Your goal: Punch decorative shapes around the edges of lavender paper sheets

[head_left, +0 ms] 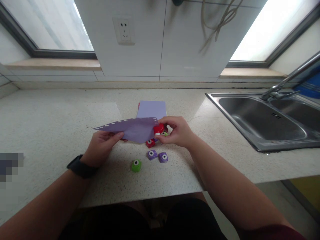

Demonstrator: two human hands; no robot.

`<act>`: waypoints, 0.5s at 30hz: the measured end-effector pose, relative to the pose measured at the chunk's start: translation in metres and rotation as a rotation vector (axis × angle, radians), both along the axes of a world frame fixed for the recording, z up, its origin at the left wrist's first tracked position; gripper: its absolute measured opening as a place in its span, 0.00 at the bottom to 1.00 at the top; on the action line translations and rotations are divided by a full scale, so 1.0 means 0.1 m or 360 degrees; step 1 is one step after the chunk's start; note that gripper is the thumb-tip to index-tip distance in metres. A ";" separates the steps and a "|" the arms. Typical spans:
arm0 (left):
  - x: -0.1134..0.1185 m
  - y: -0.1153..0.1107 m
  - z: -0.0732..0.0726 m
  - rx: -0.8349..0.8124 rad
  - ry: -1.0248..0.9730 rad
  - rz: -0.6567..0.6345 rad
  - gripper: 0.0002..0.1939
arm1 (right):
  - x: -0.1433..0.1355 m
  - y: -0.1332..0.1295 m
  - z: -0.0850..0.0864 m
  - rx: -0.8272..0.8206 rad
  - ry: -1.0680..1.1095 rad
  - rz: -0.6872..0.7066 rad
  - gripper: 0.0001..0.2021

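Note:
A sheet of purple paper (135, 128) is held up over the counter, with a row of small punched holes along its upper edge. My left hand (102, 145) pinches its lower left part between thumb and fingers. At the sheet's right edge, my right hand (177, 131) grips a red craft punch (158, 129) between thumb and fingers. The punch touches the paper there; its slot is hidden. Below lie another red punch (150, 143), two purple punches (152, 154) and a green punch (136, 165). A second green punch (164, 133) shows partly behind my right fingers.
A stack of lilac paper (151, 108) lies behind the held sheet, with something red at its left edge. To the right is a steel sink (247, 116) with a faucet (275, 90). A wall socket (124, 30) and a hanging cable (220, 23) are at the back.

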State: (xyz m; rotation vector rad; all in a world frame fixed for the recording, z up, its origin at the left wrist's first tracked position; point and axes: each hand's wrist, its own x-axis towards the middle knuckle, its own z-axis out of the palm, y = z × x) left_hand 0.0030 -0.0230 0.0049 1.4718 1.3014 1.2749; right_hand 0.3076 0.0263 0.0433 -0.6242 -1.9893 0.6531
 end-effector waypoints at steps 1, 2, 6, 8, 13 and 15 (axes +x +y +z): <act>0.00 0.00 0.00 -0.0004 0.0000 -0.0006 0.12 | 0.00 0.00 -0.01 -0.0031 0.0010 0.0005 0.15; 0.00 0.00 0.00 0.0000 -0.0012 -0.0010 0.12 | -0.01 0.00 -0.02 -0.0063 0.0021 0.0014 0.16; 0.03 0.00 0.03 0.0017 -0.0048 -0.0031 0.11 | -0.02 -0.01 -0.03 -0.0174 0.0041 0.0040 0.16; 0.04 0.00 0.06 0.0041 0.0026 -0.0060 0.10 | -0.02 -0.01 -0.02 -0.0197 0.0033 0.0037 0.16; 0.07 -0.02 0.13 0.0065 0.0105 0.0000 0.10 | -0.02 -0.02 0.00 -0.0232 0.0049 0.0050 0.16; 0.07 -0.02 0.13 0.0073 0.0147 0.0049 0.09 | -0.01 -0.02 0.00 -0.0258 0.0065 0.0059 0.15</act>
